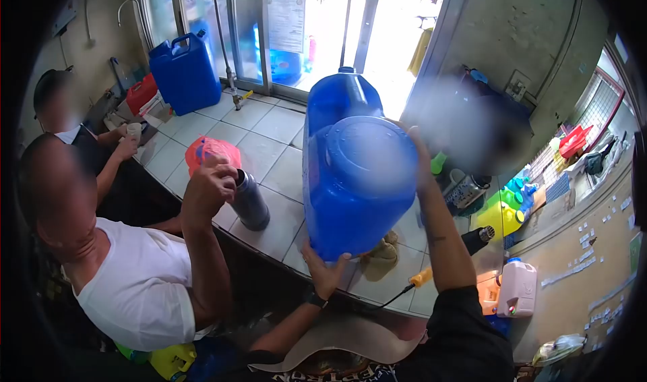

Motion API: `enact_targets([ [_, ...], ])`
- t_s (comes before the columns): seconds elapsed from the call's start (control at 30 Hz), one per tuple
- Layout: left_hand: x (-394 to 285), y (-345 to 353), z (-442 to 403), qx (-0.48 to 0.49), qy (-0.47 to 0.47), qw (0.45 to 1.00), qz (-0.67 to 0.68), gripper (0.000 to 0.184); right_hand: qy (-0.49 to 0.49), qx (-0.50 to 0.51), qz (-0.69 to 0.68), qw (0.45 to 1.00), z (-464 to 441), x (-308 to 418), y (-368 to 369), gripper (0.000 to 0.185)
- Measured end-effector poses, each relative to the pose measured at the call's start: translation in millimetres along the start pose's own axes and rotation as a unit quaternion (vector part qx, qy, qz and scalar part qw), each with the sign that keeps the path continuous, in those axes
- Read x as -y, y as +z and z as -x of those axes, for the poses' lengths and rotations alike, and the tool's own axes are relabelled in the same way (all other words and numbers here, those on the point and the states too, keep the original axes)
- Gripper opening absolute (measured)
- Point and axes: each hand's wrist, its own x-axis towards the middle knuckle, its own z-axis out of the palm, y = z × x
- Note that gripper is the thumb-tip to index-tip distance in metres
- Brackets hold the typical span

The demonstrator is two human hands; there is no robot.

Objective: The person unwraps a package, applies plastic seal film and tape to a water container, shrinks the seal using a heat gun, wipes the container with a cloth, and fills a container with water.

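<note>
A large blue plastic water jug (360, 217) with a round, wet lid is held tilted over the tiled counter between my two hands. My left hand (325, 272) supports its lower near edge, thumb and fingers spread against the plastic. My right hand (419, 156) grips the upper right side, its fingers partly hidden. Beneath the jug, partly covered by it, lies a tan cloth (379, 260). What looks like a heat gun, with an orange handle (422, 276) and cord, lies by my right forearm, which crosses in front of it.
On my left a person in a white shirt (138, 284) has a hand over a grey flask (251, 203) beside a pink plastic bag (212, 151). Another person (87, 139) holds a cup. A blue jerrycan (185, 72) stands at the back; a tap (237, 99) rises nearby. Coloured containers (502, 217) line the right.
</note>
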Motion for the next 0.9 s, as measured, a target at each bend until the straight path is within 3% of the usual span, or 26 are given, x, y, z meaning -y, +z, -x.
enact_targets([
  [0.07,1.0,7.5,5.4,0.029,0.021,0.999,-0.025,0.098,-0.001,-0.014,0.067,0.998,10.2,17.7,-12.4,0.068],
  [0.1,1.7,13.1,5.6,0.034,0.019,0.999,-0.021,0.098,-0.013,-0.014,0.12,0.993,12.4,31.1,-18.0,0.054],
  [0.13,3.2,17.6,6.8,0.042,0.016,0.998,-0.038,0.099,-0.007,-0.019,0.126,0.992,13.0,34.3,-27.8,0.054],
  [0.2,2.1,22.3,6.1,0.049,0.005,0.998,-0.049,0.1,-0.138,-0.031,0.327,0.934,11.6,40.9,-47.2,0.041],
  [0.27,-11.6,5.5,-17.7,0.161,-0.02,0.983,-0.082,0.093,-0.114,-0.058,0.358,0.925,17.1,64.7,-48.3,0.031],
  [0.3,-47.7,-9.7,-35.6,0.243,-0.06,0.956,-0.156,0.084,-0.076,-0.04,0.451,0.889,15.9,71.7,-55.6,0.03],
  [0.33,-97.8,-26.5,-57.3,0.322,-0.095,0.913,-0.23,0.076,-0.068,-0.069,0.412,0.906,25.9,86.7,-48.7,0.03],
  [0.4,-166.1,-38.5,-84.7,0.332,-0.111,0.911,-0.22,0.062,-0.064,-0.099,0.369,0.922,41.7,110.4,-35.9,0.031],
  [0.47,-184.8,-32.3,-98.0,0.214,0.051,0.968,-0.119,0.063,-0.057,-0.053,0.257,0.963,50.8,113.1,-26.6,0.044],
  [0.5,-195.6,-25.9,-106.8,0.165,0.153,0.971,-0.085,0.064,-0.052,-0.04,0.216,0.974,54.2,111.1,-21.7,0.049],
  [0.57,-228.8,9.8,-143.1,0.179,0.309,0.933,-0.032,0.074,-0.139,-0.026,0.303,0.943,48.2,107.7,-14.0,0.063],
  [0.6,-235.6,22.7,-153.1,0.225,0.295,0.929,-0.012,0.08,-0.167,-0.023,0.33,0.929,46.4,108.2,-12.8,0.067],
  [0.67,-244.0,43.2,-169.2,0.315,0.231,0.921,0.015,0.092,-0.062,0.026,0.324,0.944,40.8,121.3,-13.3,0.076],
  [0.7,-250.6,46.3,-173.6,0.322,0.23,0.918,0.001,0.093,-0.135,0.041,0.36,0.922,38.4,116.6,-15.6,0.069],
  [0.73,-252.8,48.9,-176.7,0.321,0.231,0.918,-0.001,0.093,-0.137,0.042,0.359,0.922,34.5,112.6,-17.5,0.069],
  [0.8,-253.4,52.3,-175.0,0.28,0.2,0.939,-0.024,0.091,-0.126,0.031,0.213,0.968,28.7,105.3,-20.6,0.06],
  [0.9,-262.2,59.2,-166.7,0.248,0.204,0.946,0.039,0.087,-0.096,0.079,0.164,0.979,17.0,114.8,-26.7,0.055],
])
